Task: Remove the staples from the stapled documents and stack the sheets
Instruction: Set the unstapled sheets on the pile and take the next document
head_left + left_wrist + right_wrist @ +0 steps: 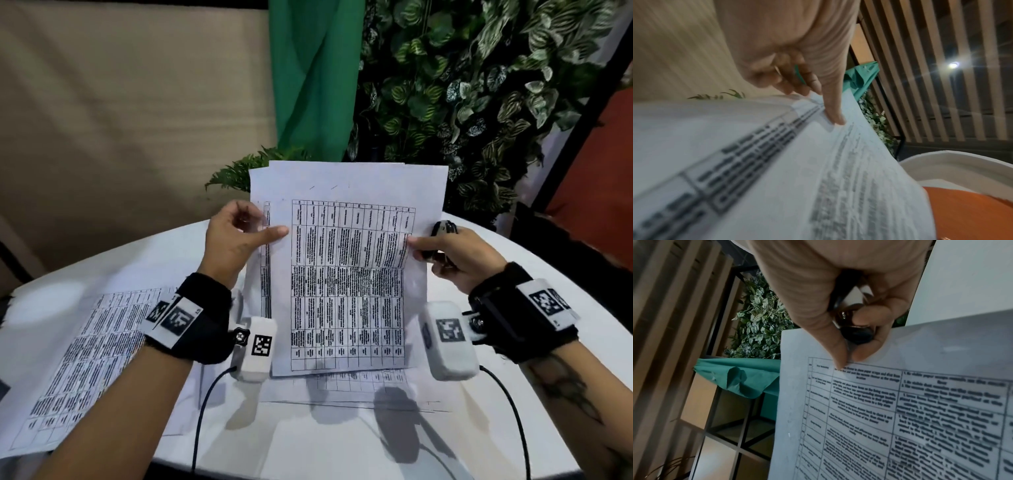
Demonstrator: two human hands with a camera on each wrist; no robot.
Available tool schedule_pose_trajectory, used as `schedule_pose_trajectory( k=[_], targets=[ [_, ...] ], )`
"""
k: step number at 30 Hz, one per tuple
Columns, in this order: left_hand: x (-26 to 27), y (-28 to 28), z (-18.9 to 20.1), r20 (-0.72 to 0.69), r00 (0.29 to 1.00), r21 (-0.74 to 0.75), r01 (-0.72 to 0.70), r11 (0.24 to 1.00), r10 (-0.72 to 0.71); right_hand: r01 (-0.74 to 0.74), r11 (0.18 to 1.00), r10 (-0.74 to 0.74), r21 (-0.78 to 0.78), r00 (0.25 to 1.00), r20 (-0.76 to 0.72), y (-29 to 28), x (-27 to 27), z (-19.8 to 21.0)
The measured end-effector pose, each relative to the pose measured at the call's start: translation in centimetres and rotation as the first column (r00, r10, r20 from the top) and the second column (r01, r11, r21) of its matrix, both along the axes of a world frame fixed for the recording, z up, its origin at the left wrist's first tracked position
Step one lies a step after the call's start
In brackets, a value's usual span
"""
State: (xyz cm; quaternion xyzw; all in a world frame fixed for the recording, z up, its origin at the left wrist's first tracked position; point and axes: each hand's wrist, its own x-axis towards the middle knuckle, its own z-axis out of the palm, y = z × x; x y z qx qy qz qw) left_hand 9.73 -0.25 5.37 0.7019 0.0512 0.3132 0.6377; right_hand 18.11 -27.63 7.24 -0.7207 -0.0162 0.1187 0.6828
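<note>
**A:** So how far along is this? Both hands are holding up a set of printed table sheets (pixel 346 274), bottom edge resting on the white round table (pixel 342 438).

**B:** Midway, I'd guess. The left hand (pixel 236 240) pinches the left edge, thumb on the front and fingers curled behind. The right hand (pixel 455 253) pinches the right edge with thumb and forefinger while its other fingers wrap a black staple remover (pixel 443 229). So neither hand is free, and the right one is doing double duty.

**A:** Is that bunch still stapled?

**B:** Can't tell for sure. There are a couple of short dark marks (pixel 323 187) near the top margin that could be staples or old holes, too small to call. The sheets behind peek out on the left and aren't squared up, so they look loose, or at least fanned.

**A:** Anything finished?

**B:** There's a stack of printed sheets (pixel 89 359) lying flat on the table off to the left, probably done already. More paper (pixel 359 387) lies flat under the held set too.

**A:** So what's left?

**B:** Confirm the held pages are free of staples, then lay them on the left pile and square it.
</note>
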Motion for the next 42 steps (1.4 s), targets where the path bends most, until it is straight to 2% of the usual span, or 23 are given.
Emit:
schedule_pose_trajectory(
  k=[2,4,6,8,11,14,16,20,22,25,29,31,33,38,42],
  targets=[
    [0.2,0.5,-0.4,-0.072,0.996,-0.068,-0.049,0.997,0.044,-0.005,1.000,0.005,0.005,1.000,0.013,-0.3,-0.3,0.1],
    [0.3,1.1,-0.6,-0.158,0.984,-0.199,0.048,0.979,-0.081,-0.004,1.000,0.004,0.010,1.000,0.018,-0.5,-0.3,0.1],
    [0.2,1.4,-0.5,-0.167,0.952,-0.255,0.209,0.944,-0.256,-0.007,1.000,0.007,0.024,1.000,0.006,-0.7,-0.5,0.2],
    [0.1,1.4,-0.1,-0.144,0.921,-0.244,0.321,0.915,-0.362,-0.023,0.999,0.023,0.037,1.000,-0.007,-1.0,-0.7,0.5],
    [0.0,1.3,0.9,-0.098,0.908,-0.194,0.383,0.903,-0.407,-0.088,0.993,0.092,0.075,0.995,-0.042,-1.5,-1.1,1.7],
    [-0.1,1.6,1.9,-0.061,0.887,-0.129,0.448,0.884,-0.458,-0.213,0.945,0.252,0.249,0.958,-0.138,-2.4,-1.7,3.5],
    [-0.2,1.7,2.6,-0.078,0.872,-0.105,0.474,0.874,-0.483,-0.247,0.929,0.303,0.277,0.936,-0.182,-2.6,-2.1,4.7],
    [-0.3,1.7,3.1,-0.135,0.859,-0.098,0.484,0.870,-0.494,-0.301,0.924,0.334,0.236,0.936,-0.114,-1.7,-2.2,5.1],
    [-0.6,1.4,3.1,-0.153,0.859,-0.127,0.473,0.872,-0.488,-0.275,0.938,0.296,0.212,0.952,-0.072,-1.1,-2.1,4.7],
    [-0.6,0.8,3.5,-0.158,0.919,-0.044,0.360,0.932,-0.362,-0.190,0.968,0.195,0.166,0.981,-0.015,-0.5,-1.9,4.9],
    [-0.2,0.0,5.9,0.041,0.975,0.038,0.217,0.976,-0.218,-0.099,0.974,0.058,0.202,0.977,0.203,-0.2,-2.0,6.6],
    [-0.4,-0.3,7.0,0.134,0.969,0.064,0.200,0.978,-0.207,-0.089,0.963,0.002,0.253,0.945,0.326,-0.6,-2.8,7.2],
    [-1.0,-0.2,6.7,0.144,0.963,0.099,0.216,0.971,-0.229,-0.091,0.968,-0.006,0.236,0.925,0.380,-1.1,-3.8,6.6],
    [-2.4,-0.7,1.5,-0.066,0.963,0.088,0.266,0.960,-0.261,0.017,0.999,-0.005,-0.050,0.970,0.242,-2.1,-4.7,1.0],
    [-3.6,-1.9,-1.6,-0.207,0.944,0.056,0.273,0.960,-0.256,0.067,0.987,-0.040,-0.146,0.983,0.177,-2.4,-5.5,-2.3]
  ],
)
